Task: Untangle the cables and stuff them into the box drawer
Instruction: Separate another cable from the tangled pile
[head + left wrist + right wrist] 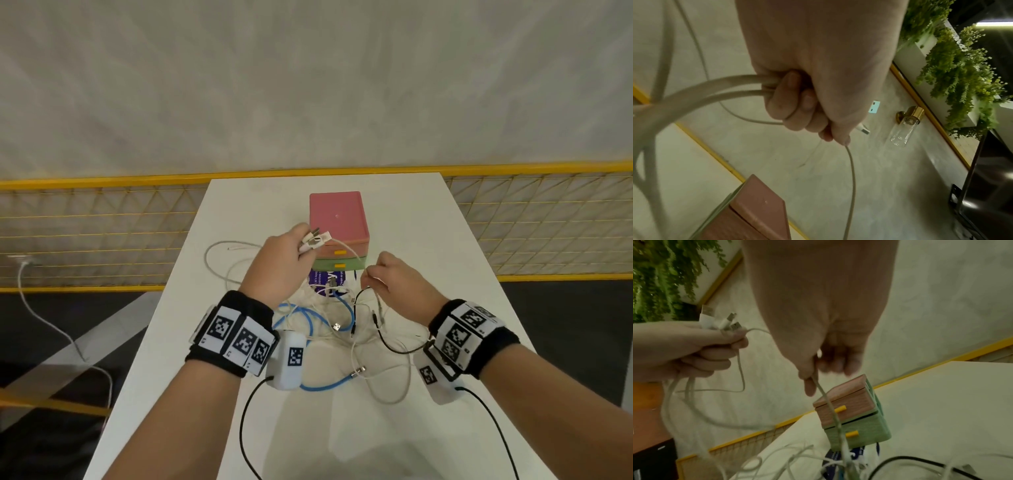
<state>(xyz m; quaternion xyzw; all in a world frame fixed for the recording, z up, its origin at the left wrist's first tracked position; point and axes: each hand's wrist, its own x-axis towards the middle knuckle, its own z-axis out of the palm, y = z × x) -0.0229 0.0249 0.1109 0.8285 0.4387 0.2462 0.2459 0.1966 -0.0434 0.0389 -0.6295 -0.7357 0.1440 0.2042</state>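
Observation:
A tangle of white, blue and black cables (337, 322) lies on the white table (428, 240) in front of a small box (338, 219) with a pink drawer over a green one, both with yellow handles and both closed. My left hand (287, 253) is raised beside the box and grips a bunch of white cables (719, 91) by their USB plugs (721, 321). My right hand (390, 277) is lifted over the pile and pinches one thin white cable (830, 404) between thumb and fingers; that strand runs down into the tangle.
A purple printed card (327, 278) lies under the cables just before the box. A yellow mesh railing (102, 236) runs behind the table. Another white cable (44, 318) trails on the floor at the left. Wrist-camera cords hang over the near table edge.

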